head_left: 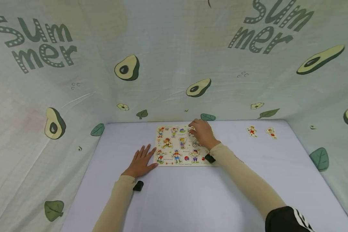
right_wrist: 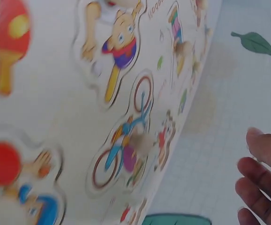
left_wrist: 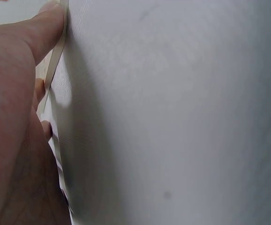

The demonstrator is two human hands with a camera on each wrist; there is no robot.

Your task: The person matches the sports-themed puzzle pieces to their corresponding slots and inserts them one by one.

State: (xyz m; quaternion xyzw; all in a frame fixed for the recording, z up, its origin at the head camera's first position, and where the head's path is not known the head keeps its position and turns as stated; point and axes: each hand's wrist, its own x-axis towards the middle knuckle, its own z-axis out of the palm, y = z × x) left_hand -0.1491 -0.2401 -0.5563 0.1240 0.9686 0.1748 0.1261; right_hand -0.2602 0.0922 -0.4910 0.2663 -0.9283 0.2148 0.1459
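A pale wooden puzzle board (head_left: 169,152) with colourful sports figures lies on the white table. My left hand (head_left: 140,163) rests palm down at its left side, fingers spread; in the left wrist view the thumb (left_wrist: 51,23) touches the board's edge. Above the board's upper right part is my right hand (head_left: 202,132), its fingers loosely bent. The right wrist view shows thumb and fingers (right_wrist: 257,197) apart, with nothing visible between them. Close by are a cyclist piece (right_wrist: 128,157) and a table tennis player piece (right_wrist: 121,42), both set in the board. The right hand partly hides the board's upper right corner.
Two loose figure pieces, one in red and white (head_left: 252,131) and another beside it (head_left: 271,133), lie on the table (head_left: 185,199) at the far right. Behind stands a pale cloth wall (head_left: 162,96) printed with avocados and leaves.
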